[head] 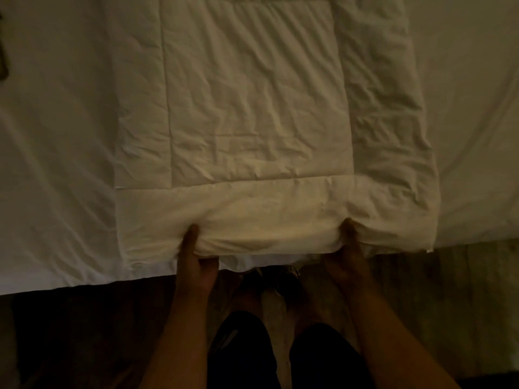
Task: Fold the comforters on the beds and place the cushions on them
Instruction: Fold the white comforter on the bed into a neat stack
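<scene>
Dim warm light, white-sheeted bed [56, 136], dark wood-look floor [449, 304] below it

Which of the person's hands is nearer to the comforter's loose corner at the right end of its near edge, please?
The right. The right hand grips the comforter on its near edge not far from that corner; the left hand grips the same edge much farther along.
</scene>
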